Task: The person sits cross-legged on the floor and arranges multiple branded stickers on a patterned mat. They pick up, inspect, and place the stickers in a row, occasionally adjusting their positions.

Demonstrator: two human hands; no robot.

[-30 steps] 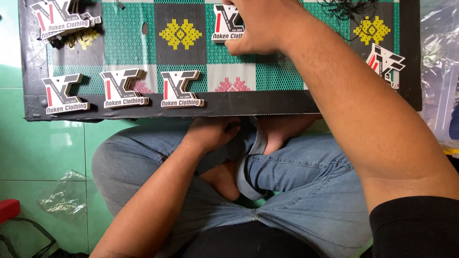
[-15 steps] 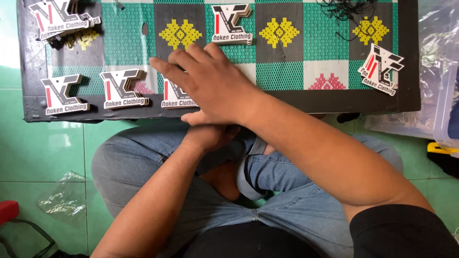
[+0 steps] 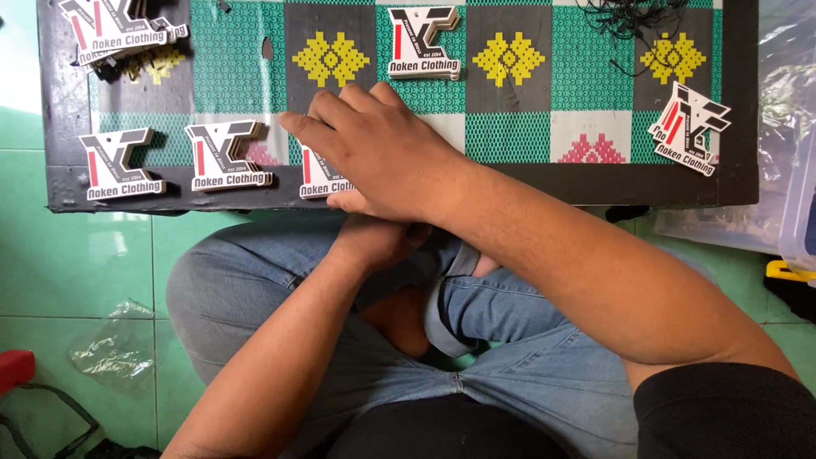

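Rightward the right hand point(image 3: 382, 161) has slid, fingers flat over a tag stack point(image 3: 323, 174) at the board's point(image 3: 739, 102) near edge; a nudge could topple it. Left hand's point(image 3: 378, 238) fingers unclear.

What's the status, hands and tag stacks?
Right hand flat on the near tag stack at the board edge. Left hand below the edge, grip unclear. Other stacks untouched; nothing in the way.
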